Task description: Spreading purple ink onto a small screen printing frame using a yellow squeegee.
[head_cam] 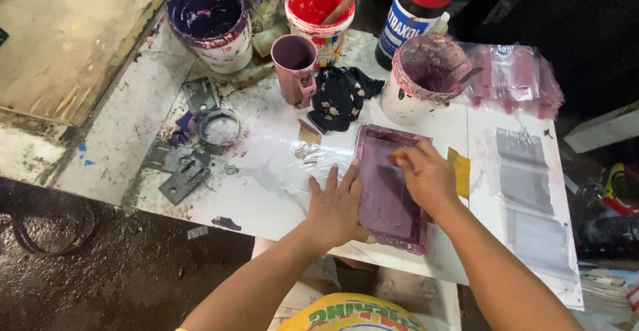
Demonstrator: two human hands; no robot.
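Your left hand point(336, 206) lies flat, fingers spread and released, palm down on the left edge of the frame point(389, 188), grasping nothing. The frame is a small purple-stained rectangular screen, lying flat on the white bench point(259, 191) near its front edge, slightly tilted to the right.

Your right hand point(426, 174) rests on the frame's upper right part, fingers clenched on a small yellowish tool point(397, 153) (only its tip shows at the fingertips; what kind it is you cannot tell). A yellow strip point(461, 171) lies just beside the frame, on its right, partly behind that hand.

Clear plastic sheet point(303, 151) lies under the frame's left side. To the right, grey printed rectangles point(526, 191) sit in a column on the bench, well apart from the frame.

Behind the frame: a pot point(426, 78) crusted with purple, just beyond the frame's far edge; a dark flowered rag point(339, 95); a mauve mug point(295, 65); a red paint tub point(321, 15) with a stick in it; a purple paint tub point(210, 21); a dark bottle point(416, 15) with a red cap. Pink-stained plastic bags point(516, 78) lie at the far right.

At left, metal plates point(183, 168) and a ring point(218, 128) lie near the bench's edge.
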